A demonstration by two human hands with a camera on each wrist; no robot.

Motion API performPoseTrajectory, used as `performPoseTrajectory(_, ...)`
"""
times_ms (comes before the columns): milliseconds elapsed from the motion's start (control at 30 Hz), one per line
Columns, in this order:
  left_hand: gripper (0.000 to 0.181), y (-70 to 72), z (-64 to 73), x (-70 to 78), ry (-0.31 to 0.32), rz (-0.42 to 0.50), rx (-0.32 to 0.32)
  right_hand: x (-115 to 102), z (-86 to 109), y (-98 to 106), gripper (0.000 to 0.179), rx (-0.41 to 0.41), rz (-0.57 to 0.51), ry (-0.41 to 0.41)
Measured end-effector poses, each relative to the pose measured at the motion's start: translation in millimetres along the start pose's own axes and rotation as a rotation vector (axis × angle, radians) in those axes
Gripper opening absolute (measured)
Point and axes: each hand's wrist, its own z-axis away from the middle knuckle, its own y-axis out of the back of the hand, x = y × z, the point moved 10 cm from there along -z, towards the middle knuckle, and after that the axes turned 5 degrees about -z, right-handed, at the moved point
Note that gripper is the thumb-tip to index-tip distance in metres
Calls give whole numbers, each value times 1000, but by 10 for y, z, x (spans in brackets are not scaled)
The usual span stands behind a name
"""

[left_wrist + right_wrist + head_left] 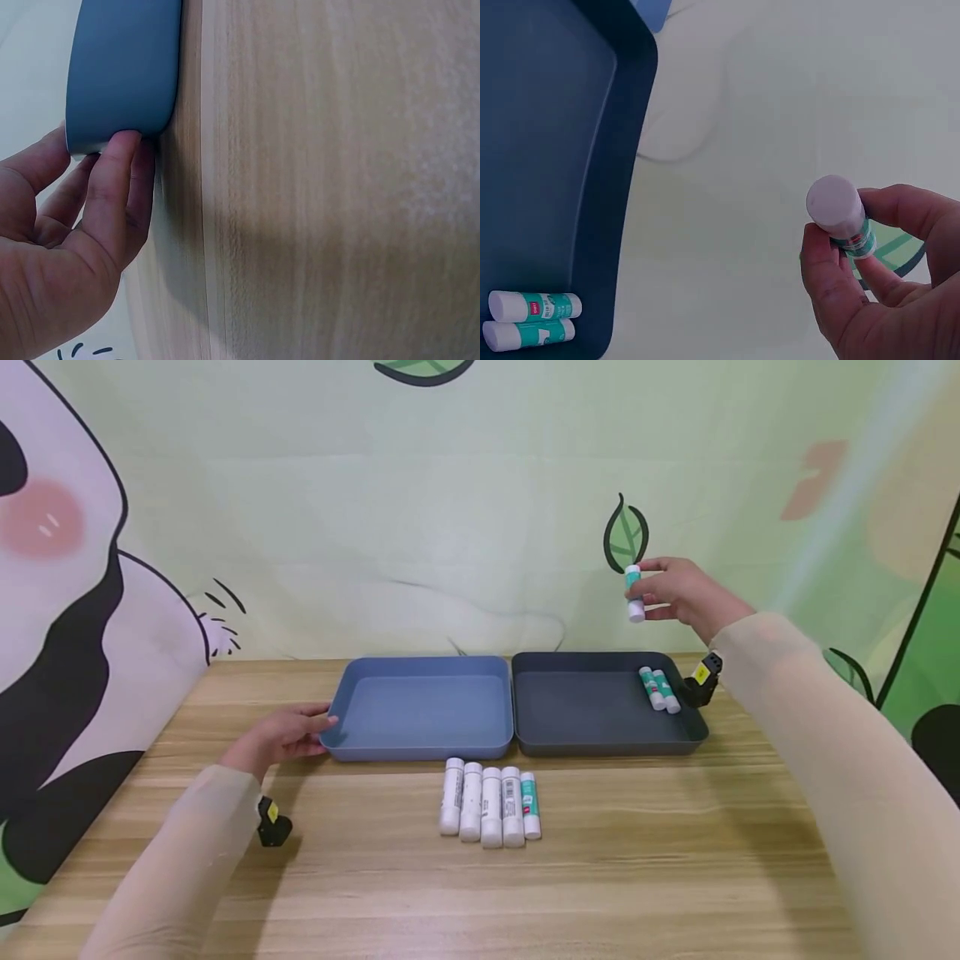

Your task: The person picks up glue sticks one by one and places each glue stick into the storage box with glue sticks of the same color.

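Teal-labelled glue stick (633, 576) clamped mid-barrel by fingers of R hand (677, 591); blue tray (426, 706) corner pinched by L hand (283, 735). Stick judged lt., rigid, smooth; mid-barrel hold rec'd.

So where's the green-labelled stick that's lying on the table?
In the head view, the green-labelled stick lies rightmost of five on the table, beside a white stick, just below the dark tray's left end.

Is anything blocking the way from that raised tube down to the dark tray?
Nothing visible stands between the tube in the right hand and the dark tray; two similar tubes lie inside, near its right end.
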Motion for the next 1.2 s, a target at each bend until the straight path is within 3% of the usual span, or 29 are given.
performPoseTrajectory(533,70,17,-11,-43,16,0,13,517,-229,-91,69,-23,59,-3)
performPoseTrajectory(800,70,-5,-11,-51,19,-5,2,796,-283,-124,70,-37,98,-65)
performPoseTrajectory(1200,70,-13,-11,-50,-4,14,-12,979,-314,-160,70,-76,225,-119)
